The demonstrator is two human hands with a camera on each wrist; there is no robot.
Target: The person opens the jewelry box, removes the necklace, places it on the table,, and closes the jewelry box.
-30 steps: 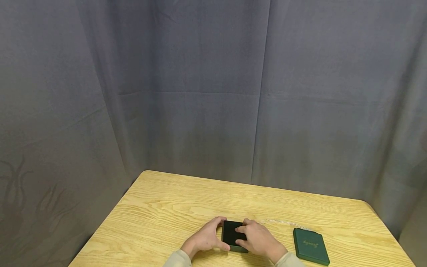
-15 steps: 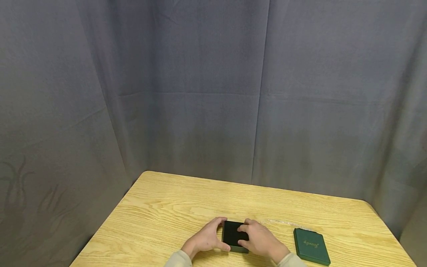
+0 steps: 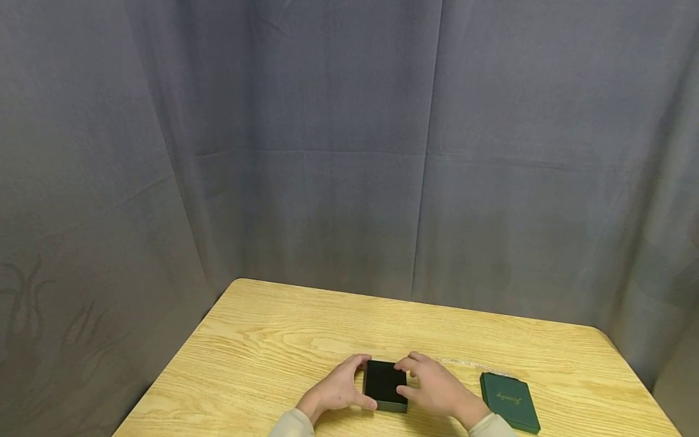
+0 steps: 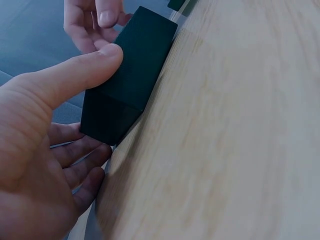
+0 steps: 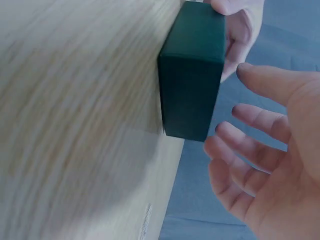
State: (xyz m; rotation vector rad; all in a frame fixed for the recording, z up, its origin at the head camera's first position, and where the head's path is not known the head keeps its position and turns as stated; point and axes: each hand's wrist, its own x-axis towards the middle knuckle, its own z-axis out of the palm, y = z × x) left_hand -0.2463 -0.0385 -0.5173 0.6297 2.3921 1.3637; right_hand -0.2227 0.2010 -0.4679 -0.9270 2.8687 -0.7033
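A square dark green jewelry box base sits on the table, its top face filled by a black pad. My left hand grips the base from the left, thumb on the near side and fingers at the far side. In the left wrist view the thumb presses the green wall of the jewelry box base. My right hand hovers at the box's right edge with its fingers loosely bent. The right wrist view shows a gap between those fingers and the box, and nothing in the hand.
The green lid with gold script lies on the wooden table to the right. Behind it a thin, shiny silvery chain stretches leftward. Grey curtains hang beyond the table's far edge.
My right hand has drawn back from the black pad, up and to the right, its fingertips leaving the pad. The left hand and the box base have stayed in place.
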